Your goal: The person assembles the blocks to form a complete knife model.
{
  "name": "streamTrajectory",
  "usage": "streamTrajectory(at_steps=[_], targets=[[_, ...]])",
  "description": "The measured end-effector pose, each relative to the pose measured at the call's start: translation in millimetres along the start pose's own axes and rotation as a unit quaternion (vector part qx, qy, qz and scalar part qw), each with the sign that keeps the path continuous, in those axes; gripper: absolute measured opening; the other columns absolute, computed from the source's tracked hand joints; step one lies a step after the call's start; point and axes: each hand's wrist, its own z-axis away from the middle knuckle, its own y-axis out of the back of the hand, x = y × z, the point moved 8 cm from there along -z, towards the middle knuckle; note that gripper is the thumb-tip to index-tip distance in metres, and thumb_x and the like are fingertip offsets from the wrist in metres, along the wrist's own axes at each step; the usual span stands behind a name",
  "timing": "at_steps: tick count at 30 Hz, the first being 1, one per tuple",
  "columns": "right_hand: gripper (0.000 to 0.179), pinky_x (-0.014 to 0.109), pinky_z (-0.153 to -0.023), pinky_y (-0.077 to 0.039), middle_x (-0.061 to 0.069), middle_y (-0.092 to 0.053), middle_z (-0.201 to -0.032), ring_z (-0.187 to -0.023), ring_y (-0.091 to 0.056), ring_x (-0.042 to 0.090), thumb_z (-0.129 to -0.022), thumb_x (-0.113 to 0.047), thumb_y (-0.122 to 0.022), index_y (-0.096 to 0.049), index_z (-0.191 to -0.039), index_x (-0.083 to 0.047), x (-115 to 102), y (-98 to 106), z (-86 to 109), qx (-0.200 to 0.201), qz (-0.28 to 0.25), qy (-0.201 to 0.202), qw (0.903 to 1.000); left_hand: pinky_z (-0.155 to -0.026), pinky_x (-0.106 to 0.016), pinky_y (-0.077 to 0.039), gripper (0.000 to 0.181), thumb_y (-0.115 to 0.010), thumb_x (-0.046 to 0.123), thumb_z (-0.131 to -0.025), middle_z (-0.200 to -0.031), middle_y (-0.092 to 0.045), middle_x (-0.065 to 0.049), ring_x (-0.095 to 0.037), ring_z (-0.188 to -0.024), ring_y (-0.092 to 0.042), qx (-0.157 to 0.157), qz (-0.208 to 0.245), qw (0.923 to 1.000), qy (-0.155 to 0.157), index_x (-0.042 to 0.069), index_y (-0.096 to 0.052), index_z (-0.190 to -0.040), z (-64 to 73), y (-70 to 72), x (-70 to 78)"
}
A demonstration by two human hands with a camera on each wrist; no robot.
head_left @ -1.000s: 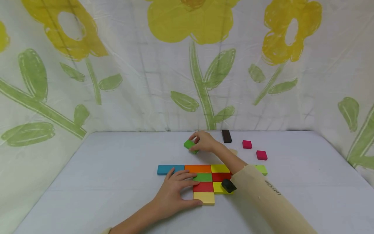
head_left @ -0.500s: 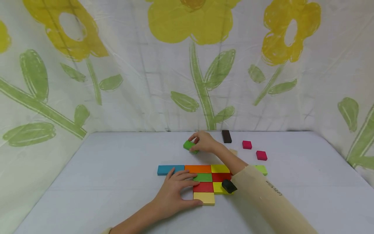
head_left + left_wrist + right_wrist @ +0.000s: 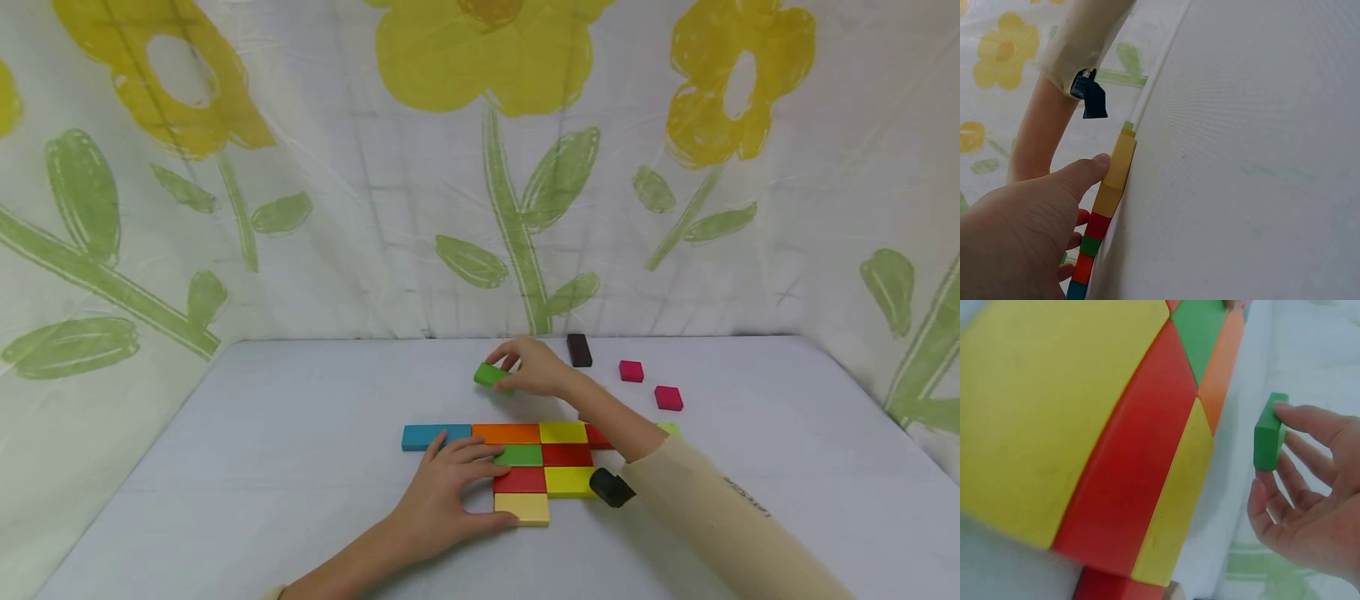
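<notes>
My right hand [image 3: 534, 367] pinches a green block [image 3: 489, 376] between thumb and fingers, behind the assembled rows. In the right wrist view the green block [image 3: 1267, 437] stands out from the palm, apart from the flat layout. My left hand [image 3: 442, 493] lies at the layout's left side, fingers spread. Its thumb touches the cream block [image 3: 522, 508]; its other fingertips reach the red block [image 3: 521, 480] and the green block [image 3: 520, 455] in the rows. Orange [image 3: 506, 433], blue [image 3: 427, 437] and yellow [image 3: 562, 432] blocks form the back row, partly covered by my right forearm.
Beyond the rows lie a dark brown block [image 3: 579, 350] and two pink blocks [image 3: 632, 371]. A black wrist device [image 3: 611, 488] hangs under my right sleeve, over the yellow block [image 3: 568, 482]. A flower-printed cloth [image 3: 405, 208] rises behind the white table [image 3: 300, 417].
My right hand has turned slightly and shifted a little to the right with the green block, and its forearm and sleeve have swung right. My left hand has stayed in place.
</notes>
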Motion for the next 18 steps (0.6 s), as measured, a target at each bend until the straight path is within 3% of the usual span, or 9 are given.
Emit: streamTrajectory(at_steps=[9, 18], targets=[[0.038, 0.030, -0.077, -0.059, 0.014, -0.072, -0.116, -0.092, -0.066, 0.025, -0.092, -0.014, -0.081, -0.073, -0.128, -0.005, -2.7, 14.2, 31.2, 0.015, -0.007, 0.024, 0.9996, -0.120, -0.077, -0.019, 0.053, -0.085, 0.054, -0.086, -0.140, -0.069, 0.001, -0.031, -0.139, -0.055, -0.002, 0.003, 1.0000, 0.004, 0.020, -0.079, -0.125, 0.0, -0.2, -1.5], [0.038, 0.031, -0.081, -0.058, 0.010, -0.072, -0.113, -0.097, -0.064, 0.024, -0.092, -0.015, -0.081, -0.073, -0.128, -0.005, -5.1, 25.7, 64.6, 0.022, -0.002, 0.046, 0.9987, -0.120, -0.077, -0.019, 0.052, -0.085, 0.053, -0.086, -0.141, -0.069, 0.001, -0.031, -0.139, -0.054, -0.004, 0.002, 1.0000, 0.003, 0.020, -0.079, -0.126, -0.1, -0.3, -1.3]])
